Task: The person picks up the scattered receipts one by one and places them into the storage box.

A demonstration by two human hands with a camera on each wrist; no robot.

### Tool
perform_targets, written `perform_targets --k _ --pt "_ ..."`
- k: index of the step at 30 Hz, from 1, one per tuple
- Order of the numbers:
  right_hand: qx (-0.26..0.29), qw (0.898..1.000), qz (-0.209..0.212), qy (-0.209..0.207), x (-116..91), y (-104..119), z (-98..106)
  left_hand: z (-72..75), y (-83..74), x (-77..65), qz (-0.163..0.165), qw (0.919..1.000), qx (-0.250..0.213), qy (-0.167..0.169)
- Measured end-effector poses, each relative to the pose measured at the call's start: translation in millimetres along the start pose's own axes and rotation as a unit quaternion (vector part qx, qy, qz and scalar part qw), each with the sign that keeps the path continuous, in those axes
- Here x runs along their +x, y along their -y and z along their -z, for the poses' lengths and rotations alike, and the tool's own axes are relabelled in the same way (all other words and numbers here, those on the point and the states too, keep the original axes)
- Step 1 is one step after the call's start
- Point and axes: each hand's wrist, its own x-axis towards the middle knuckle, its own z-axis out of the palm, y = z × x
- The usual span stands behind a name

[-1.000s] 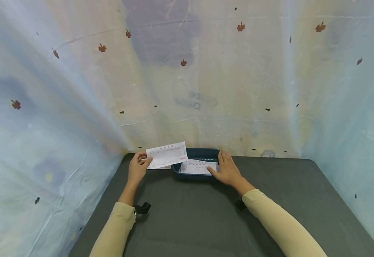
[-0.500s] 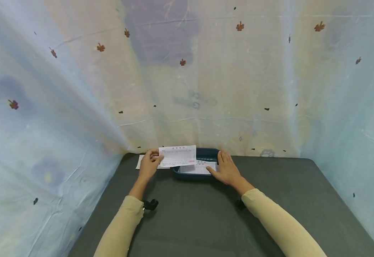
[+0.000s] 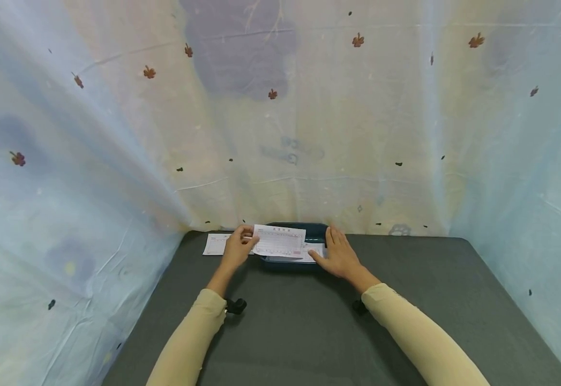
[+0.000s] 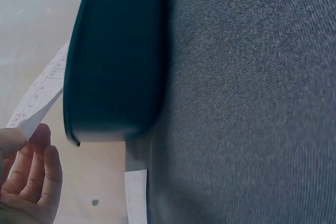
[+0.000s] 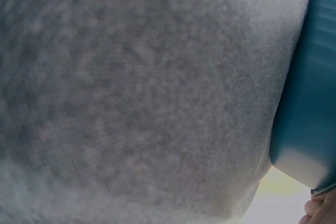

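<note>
A printed white paper slip (image 3: 280,241) with rows of lines is pinched at its left edge by my left hand (image 3: 237,249). It hangs over a dark blue tray (image 3: 316,231), hiding much of the tray's left part. In the left wrist view the thumb (image 4: 11,142) and fingers hold the slip (image 4: 44,90) beside the tray wall (image 4: 115,56). Another printed slip (image 3: 315,247) lies inside the tray. My right hand (image 3: 339,253) rests at the tray's right end, fingers extended, thumb over the near side; the right wrist view catches only its fingertips (image 5: 321,208).
Left of the tray, another printed sheet (image 3: 215,244) lies on the grey tabletop (image 3: 290,327), partly behind my left hand. A pale patterned curtain (image 3: 280,134) hangs along the table's back edge and around both sides.
My left hand has carried the slip rightward, from the tray's left end to over its middle, uncovering the sheet on the table. The right hand has stayed at the tray.
</note>
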Motion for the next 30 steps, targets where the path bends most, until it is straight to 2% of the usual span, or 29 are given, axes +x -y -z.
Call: perform_targets --k 11,21,30 --pt "-0.004 1.0 -0.008 0.008 -4 8 7 -18.6 -5.3 2.6 -0.011 0.9992 0.036 0.016" --pt "-0.01 1.0 -0.005 0.009 -2 7 7 -28.5 -8.0 4.9 -0.049 0.9959 0.074 0.017" --pt "-0.001 1.0 0.001 0.001 -4 7 7 -29.2 -5.5 4.6 -0.092 0.9913 0.094 0.004"
